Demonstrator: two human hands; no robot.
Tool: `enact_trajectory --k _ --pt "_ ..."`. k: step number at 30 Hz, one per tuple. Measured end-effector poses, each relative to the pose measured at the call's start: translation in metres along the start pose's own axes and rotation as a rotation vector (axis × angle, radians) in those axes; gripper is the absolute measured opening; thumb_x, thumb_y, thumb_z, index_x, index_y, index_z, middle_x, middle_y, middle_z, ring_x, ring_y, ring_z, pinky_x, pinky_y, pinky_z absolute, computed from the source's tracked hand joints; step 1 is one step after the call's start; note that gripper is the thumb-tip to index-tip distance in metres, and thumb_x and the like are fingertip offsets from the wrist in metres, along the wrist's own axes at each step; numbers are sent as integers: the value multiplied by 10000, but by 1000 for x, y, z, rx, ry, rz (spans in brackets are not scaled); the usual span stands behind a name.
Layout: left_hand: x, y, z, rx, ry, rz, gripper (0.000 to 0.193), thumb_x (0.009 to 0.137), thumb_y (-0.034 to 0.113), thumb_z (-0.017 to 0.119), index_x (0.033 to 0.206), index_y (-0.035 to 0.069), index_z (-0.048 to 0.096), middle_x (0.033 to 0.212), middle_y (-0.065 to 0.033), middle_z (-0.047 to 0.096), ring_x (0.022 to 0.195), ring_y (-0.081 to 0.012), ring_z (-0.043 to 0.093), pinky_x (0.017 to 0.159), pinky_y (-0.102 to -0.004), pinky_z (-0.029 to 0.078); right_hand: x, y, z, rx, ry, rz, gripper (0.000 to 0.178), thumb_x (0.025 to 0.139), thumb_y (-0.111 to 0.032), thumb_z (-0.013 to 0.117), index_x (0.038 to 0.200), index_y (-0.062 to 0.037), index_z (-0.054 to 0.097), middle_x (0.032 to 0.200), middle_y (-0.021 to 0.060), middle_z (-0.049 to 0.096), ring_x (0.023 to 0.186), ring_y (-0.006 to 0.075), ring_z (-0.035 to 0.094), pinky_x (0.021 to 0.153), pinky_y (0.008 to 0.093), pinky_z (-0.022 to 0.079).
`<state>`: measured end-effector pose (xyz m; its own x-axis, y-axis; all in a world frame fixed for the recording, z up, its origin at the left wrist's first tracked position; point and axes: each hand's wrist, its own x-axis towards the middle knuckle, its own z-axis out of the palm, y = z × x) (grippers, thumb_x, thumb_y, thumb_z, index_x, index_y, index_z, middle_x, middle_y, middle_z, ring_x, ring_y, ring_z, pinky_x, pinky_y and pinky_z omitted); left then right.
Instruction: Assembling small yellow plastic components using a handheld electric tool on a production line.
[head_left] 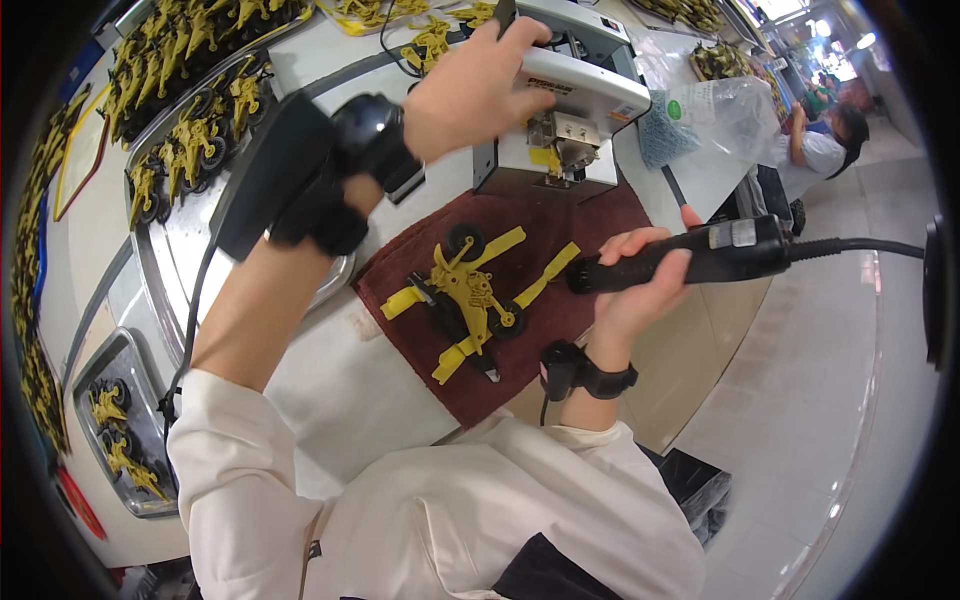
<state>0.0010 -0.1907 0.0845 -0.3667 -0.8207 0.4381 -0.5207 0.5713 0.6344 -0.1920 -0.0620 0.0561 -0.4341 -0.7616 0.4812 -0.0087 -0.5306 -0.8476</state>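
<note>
My left hand (470,90) reaches over a white and grey box-shaped machine (590,75), its fingers apart at the machine's top edge. A dark piece beside the fingertips is partly hidden. In my right hand (645,285) lies a black corded electric screwdriver (700,257), held level with its ridged end to the left. Below and left of that end, a yellow toy motorcycle (467,290) with black wheels rests on a dark red cloth (540,345). Yellow strips stick out around it. Neither hand touches the toy. A metal block with a yellow tab (545,157) sits on the machine's front.
Trays at the left hold several similar yellow toys (185,150), and a smaller metal tray (125,345) stands lower left. Beside the machine lies a clear bag of blue pellets (668,135). The screwdriver's cord (860,243) runs right. Another person (815,150) sits at the far right.
</note>
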Motion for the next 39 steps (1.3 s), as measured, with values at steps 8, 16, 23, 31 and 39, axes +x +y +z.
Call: enact_trajectory --k 8,16,23,31,39 --pt "-175 74 42 240 -327 -219 979 638 563 742 1412 110 350 1490 -260 165 1367 -466 161 1042 -643 166 70 -46 21 113 -48 -249 701 853 -639 475 1260 -74 399 652 79 544 524 191 507 552 334 420" --pt "-113 78 -1 99 190 19 954 644 506 764 1410 110 357 1482 -253 178 1336 -447 247 1042 -592 212 126 -3 -17 20 -61 329 372 890 -304 608 1103 -14 513 633 68 514 491 172 507 481 302 431" --pt "41 20 11 591 -59 233 438 795 460 641 1022 89 582 953 -88 616 960 -307 590 853 -409 432 103 18 -37 116 -132 519 371 870 -277 635 1110 -24 507 676 53 525 504 172 521 476 312 438" --pt "57 10 21 441 -45 355 395 766 433 692 950 94 608 844 -80 614 745 -301 627 619 -382 484 162 66 2 293 190 290 225 834 -168 636 902 -12 489 650 70 534 480 181 531 455 312 440" --pt "72 13 15 290 -70 314 411 736 352 750 962 28 634 865 -134 641 768 -318 622 680 -366 497 166 95 8 72 185 76 187 846 -69 599 951 14 469 633 81 526 470 171 522 475 298 452"
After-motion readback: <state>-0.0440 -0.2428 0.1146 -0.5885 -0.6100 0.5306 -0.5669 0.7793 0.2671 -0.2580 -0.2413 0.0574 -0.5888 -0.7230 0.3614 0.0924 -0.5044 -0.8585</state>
